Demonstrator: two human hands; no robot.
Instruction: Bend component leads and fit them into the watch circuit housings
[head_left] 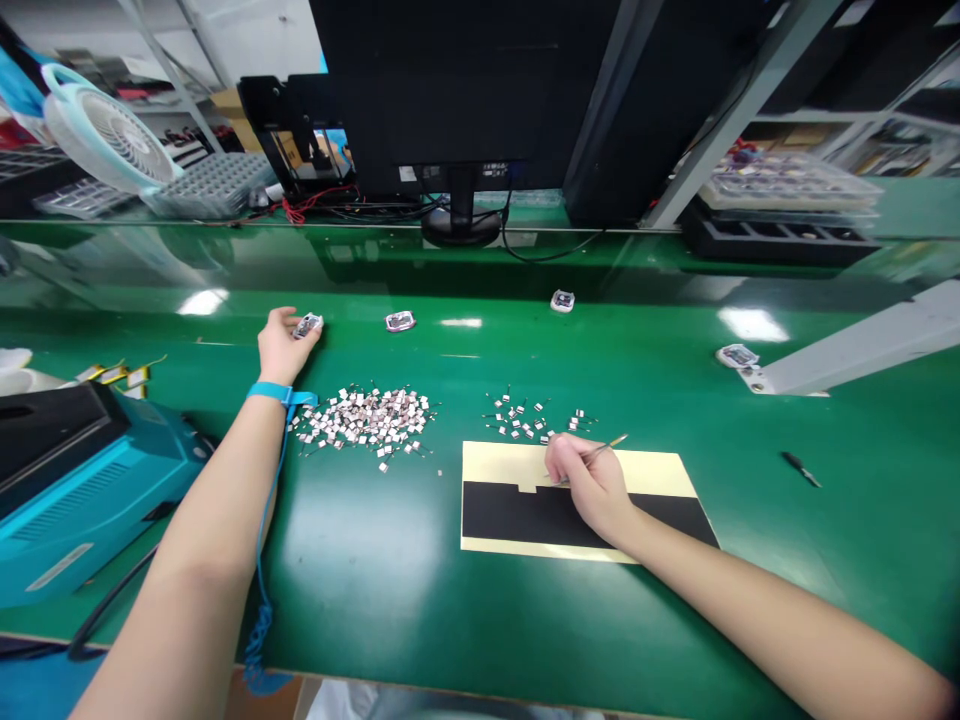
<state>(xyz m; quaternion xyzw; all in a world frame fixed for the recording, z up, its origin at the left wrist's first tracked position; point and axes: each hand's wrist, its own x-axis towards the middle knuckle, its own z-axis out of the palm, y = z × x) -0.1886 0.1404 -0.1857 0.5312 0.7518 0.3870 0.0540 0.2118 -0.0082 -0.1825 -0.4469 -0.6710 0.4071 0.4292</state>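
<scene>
My left hand [283,345], with a blue wrist strap [271,391], is at the far left of the green bench. Its fingers close on a small white-rimmed electronic housing [308,325]. Over a pale yellow sheet with a black strip [495,512], my right hand [592,485] grips slim tweezers [616,440]; their back end sticks out above the hand, and the working tip is mostly hidden. A notch of yellow cuts into the strip left of the fingers. Just beyond the sheet lie several small parts with leads [516,412]. A large pile of similar parts [367,418] lies between the hands.
Similar housings lie apart on the bench: one [400,321] left of centre, one [562,301] farther back, one [737,356] by a grey metal post [862,340]. A black pen-like tool [801,468] lies right. A blue machine [90,490] stands left, a monitor [472,90] behind.
</scene>
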